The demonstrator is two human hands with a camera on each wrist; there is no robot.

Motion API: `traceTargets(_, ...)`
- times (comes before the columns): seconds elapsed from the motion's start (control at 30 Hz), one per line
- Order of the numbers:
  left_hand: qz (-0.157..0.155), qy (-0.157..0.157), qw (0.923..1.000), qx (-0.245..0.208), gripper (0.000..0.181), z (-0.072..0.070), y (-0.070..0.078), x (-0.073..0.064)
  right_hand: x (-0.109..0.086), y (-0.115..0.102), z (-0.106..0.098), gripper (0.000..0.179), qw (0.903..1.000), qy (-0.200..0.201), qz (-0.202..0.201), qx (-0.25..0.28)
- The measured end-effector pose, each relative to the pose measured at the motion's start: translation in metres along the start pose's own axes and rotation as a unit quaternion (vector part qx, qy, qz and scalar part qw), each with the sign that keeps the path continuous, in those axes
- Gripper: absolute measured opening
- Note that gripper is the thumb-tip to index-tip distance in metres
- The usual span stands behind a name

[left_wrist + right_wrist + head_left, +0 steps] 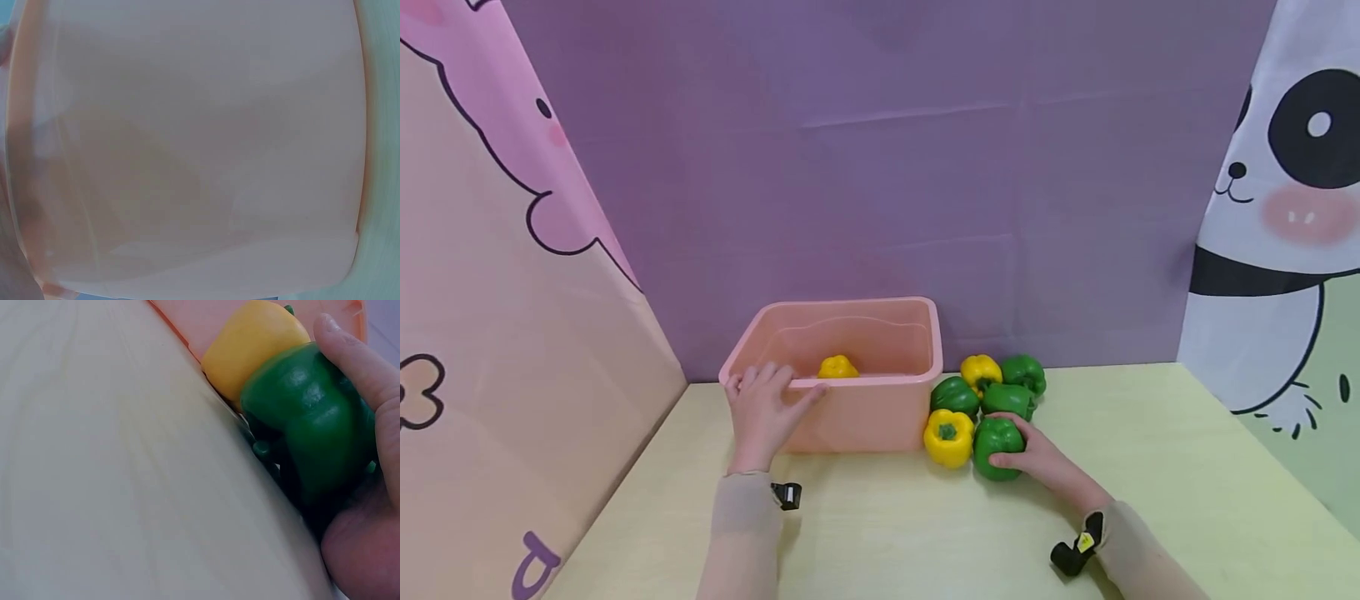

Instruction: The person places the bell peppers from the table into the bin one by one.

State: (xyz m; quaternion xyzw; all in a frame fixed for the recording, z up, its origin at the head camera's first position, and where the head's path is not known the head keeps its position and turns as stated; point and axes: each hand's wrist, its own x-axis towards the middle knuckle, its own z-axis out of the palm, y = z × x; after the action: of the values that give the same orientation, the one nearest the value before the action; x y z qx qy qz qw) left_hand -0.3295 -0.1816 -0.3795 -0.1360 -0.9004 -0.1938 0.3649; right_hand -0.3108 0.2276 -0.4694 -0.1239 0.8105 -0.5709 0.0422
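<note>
With fingers over its front left rim and thumb along the outside, my left hand [763,417] grips a pink plastic bin [857,417]. The bin's smooth front wall [200,150] fills most of the left wrist view. One yellow bell pepper [837,367] lies inside, partly hidden by the rim. To the right of the bin, my right hand [1037,454] holds a green bell pepper [996,450], thumb on the near side and fingers round the far side. In the right wrist view this green pepper [312,412] is beside a yellow bell pepper [256,350].
Several other peppers cluster against the bin's right side: a front yellow one [948,439], a back yellow one [981,372] and three green ones [955,396]. A purple backdrop [880,167] rises behind the pale table [880,533], with printed panels at both sides.
</note>
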Motion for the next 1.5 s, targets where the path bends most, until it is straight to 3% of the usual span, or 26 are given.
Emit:
traceTargets(0.67, 0.007, 0.006, 0.9999, -0.005, 0.047, -0.001, 0.001, 0.006, -0.001, -0.010, -0.002, 0.071, 1.0000, 0.005, -0.002, 0.004)
traceTargets(1.5, -0.004, 0.001, 1.0000, -0.007, 0.048, -0.001, 0.001, -0.001, -0.007, -0.027, -0.001, 0.071, 0.9997, 0.013, 0.007, -0.021)
